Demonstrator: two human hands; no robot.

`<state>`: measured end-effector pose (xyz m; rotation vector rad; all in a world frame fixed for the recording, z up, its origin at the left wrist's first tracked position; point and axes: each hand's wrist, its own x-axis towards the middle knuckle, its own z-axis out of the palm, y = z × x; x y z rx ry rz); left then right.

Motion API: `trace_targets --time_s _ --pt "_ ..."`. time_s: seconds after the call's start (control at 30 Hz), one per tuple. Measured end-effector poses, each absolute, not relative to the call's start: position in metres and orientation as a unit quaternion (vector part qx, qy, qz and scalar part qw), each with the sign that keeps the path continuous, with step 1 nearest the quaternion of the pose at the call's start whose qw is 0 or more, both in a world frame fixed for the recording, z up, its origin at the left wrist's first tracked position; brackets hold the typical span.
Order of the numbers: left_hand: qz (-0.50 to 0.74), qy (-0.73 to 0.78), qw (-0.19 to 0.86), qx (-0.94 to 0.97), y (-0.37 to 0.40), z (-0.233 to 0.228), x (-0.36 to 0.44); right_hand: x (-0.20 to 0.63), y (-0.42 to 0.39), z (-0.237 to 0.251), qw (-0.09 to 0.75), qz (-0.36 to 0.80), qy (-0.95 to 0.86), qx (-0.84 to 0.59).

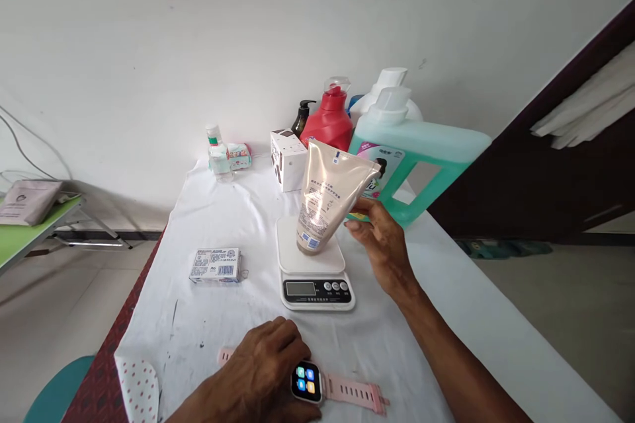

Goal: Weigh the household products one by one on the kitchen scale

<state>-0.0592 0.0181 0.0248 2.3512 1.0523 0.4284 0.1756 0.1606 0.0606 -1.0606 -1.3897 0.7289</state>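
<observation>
The left hand [262, 370] lies flat on the white cloth [238, 225], closest to us. Its fingers are bent down a little and hold nothing. A pink watch [310, 383] lies right under and beside those fingers, with its strap sticking out on both sides. A spotted cloth [139, 386] lies off to the left of them.

Farther away, the right hand [380, 244] holds a tan tube [330, 195]. The thumb and fingers pinch the top edge of the tube. The tube stands cap-down on a white scale [315, 271] and leans toward the fingers. A small box [215, 266] lies well to the left of the scale.

Behind the fingers stands a big green jug [421, 152]. Next to it are a red bottle [330, 120], a dark pump bottle [301, 117] and a white box [288, 158]. A small clear bottle [218, 153] stands far off to the left.
</observation>
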Motion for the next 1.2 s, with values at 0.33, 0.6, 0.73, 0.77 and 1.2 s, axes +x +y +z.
trace_targets --time_s 0.33,0.6,0.73,0.77,1.2 --pt "0.156 0.391 0.184 0.888 0.016 0.014 -0.057 0.153 0.132 0.091 0.679 0.15 -0.588 -0.413" --pt "0.166 0.405 0.195 0.878 0.015 0.005 -0.058 0.138 0.138 0.081 0.583 0.294 -0.577 -0.491" --pt "0.136 0.398 0.221 0.88 0.016 0.003 -0.06 0.125 0.142 0.075 0.519 0.326 -0.577 -0.541" --pt "0.131 0.399 0.223 0.879 0.017 0.0 -0.061 0.124 0.142 0.075 0.509 0.314 -0.582 -0.552" --pt "0.122 0.387 0.197 0.892 0.018 -0.015 -0.061 0.145 0.22 0.09 0.52 0.086 -0.577 -0.624"
